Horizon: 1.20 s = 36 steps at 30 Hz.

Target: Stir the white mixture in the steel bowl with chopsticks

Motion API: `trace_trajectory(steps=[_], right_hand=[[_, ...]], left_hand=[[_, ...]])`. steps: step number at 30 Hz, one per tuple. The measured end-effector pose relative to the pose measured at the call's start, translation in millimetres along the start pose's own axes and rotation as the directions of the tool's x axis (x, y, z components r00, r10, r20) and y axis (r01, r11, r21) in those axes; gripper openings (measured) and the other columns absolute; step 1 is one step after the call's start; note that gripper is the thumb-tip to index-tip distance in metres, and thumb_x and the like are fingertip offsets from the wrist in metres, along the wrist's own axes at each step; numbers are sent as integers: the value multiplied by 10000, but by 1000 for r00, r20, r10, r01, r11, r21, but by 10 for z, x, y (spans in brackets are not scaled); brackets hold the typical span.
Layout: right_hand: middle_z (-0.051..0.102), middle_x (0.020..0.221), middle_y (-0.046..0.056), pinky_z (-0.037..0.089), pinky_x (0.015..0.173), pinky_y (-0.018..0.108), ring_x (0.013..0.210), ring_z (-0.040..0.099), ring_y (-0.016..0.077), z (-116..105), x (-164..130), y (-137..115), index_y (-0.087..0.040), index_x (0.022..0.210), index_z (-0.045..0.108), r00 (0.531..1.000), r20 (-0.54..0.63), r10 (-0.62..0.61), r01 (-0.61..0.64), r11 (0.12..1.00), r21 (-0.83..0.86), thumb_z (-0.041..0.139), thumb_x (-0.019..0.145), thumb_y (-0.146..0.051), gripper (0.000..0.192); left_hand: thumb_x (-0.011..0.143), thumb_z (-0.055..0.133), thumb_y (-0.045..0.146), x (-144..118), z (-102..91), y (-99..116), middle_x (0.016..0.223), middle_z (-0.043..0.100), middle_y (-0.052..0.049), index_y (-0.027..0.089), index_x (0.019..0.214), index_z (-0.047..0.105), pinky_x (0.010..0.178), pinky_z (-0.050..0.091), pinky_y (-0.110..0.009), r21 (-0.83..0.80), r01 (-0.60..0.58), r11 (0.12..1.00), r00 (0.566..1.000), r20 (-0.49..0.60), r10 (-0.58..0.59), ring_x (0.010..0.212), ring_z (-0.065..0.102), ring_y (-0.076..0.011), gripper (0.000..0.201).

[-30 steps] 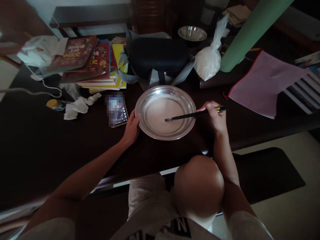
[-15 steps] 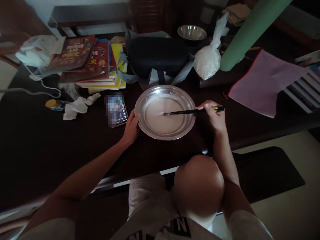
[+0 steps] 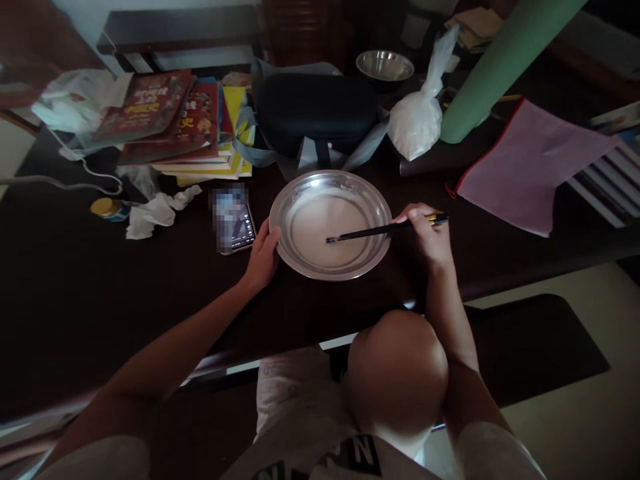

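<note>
A round metal basin (image 3: 330, 272) stands on the dark table, holding a pale, milky liquid (image 3: 320, 217). My left hand (image 3: 263, 257) grips the basin's left rim, thumb on top and fingers against the outside. Black chopsticks (image 3: 370, 231) with a gold band are pinched in my right hand (image 3: 428, 230), to the right of the basin. Their tips dip into the liquid near its middle. Whether both sticks are pressed together along their length is hard to tell.
Left of the basin lies a phone (image 3: 235, 219), then crumpled tissue (image 3: 157, 212) and a small yellow-lidded jar (image 3: 109, 209). Behind are stacked books (image 3: 175, 127), a black case (image 3: 317, 107), a tied bag of white powder (image 3: 416, 127), a metal bowl (image 3: 384, 65) and a green pillar (image 3: 500, 73).
The chopstick tips have shifted slightly toward me within the liquid, and my right hand has tilted a little with them. My left hand and the basin stay in place.
</note>
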State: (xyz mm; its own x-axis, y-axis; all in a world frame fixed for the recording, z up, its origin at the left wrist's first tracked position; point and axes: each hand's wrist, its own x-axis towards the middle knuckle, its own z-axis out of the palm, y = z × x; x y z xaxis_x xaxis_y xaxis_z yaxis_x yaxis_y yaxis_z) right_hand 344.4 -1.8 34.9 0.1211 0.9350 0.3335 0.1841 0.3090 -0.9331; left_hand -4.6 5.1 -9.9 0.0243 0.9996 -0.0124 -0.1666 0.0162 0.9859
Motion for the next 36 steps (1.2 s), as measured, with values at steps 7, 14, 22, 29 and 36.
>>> trace_trajectory(steps=[7,14,22,29,36], right_hand=[[748,674,-16,635,749,366,684,757,196,0,-6,-5,-271,701,742,997,-82,6,-6,1000,8,745,890,-686,456],[777,712,-6,636,779,370,738,770,204,5,-3,-20,-282,715,779,1000,-18,-14,14,1000,-13,762,874,-689,438],[805,760,0,636,803,378,789,789,216,-4,0,-4,-276,738,786,999,32,-23,24,999,-30,758,879,-686,434],[774,694,-7,636,754,370,717,775,209,6,-8,-4,-278,707,773,1000,21,14,-14,1000,14,751,889,-675,436],[761,675,-22,611,775,350,699,761,187,-11,-8,0,-285,707,798,998,-57,-1,3,999,45,757,914,-622,398]], left_hand=[[911,731,629,-2,-11,-5,1168,777,-81,255,1233,711,1027,608,-465,28,-18,999,1000,12,18,1172,733,-317,493],[882,763,635,4,-4,-11,1188,784,-79,256,1248,717,1037,610,-466,-2,-19,1000,1000,5,19,1190,733,-318,529],[895,744,646,1,-14,-15,1206,776,-89,251,1270,698,1059,602,-482,15,-15,1000,1000,16,14,1216,728,-328,547],[874,773,640,-3,4,-7,1209,784,-77,254,1231,718,1054,608,-468,-12,-6,1000,1000,-5,6,1188,738,-316,529],[887,765,621,-5,4,1,1193,787,-74,250,1214,717,1075,598,-466,-3,-11,1000,1000,-11,11,1203,731,-314,497]])
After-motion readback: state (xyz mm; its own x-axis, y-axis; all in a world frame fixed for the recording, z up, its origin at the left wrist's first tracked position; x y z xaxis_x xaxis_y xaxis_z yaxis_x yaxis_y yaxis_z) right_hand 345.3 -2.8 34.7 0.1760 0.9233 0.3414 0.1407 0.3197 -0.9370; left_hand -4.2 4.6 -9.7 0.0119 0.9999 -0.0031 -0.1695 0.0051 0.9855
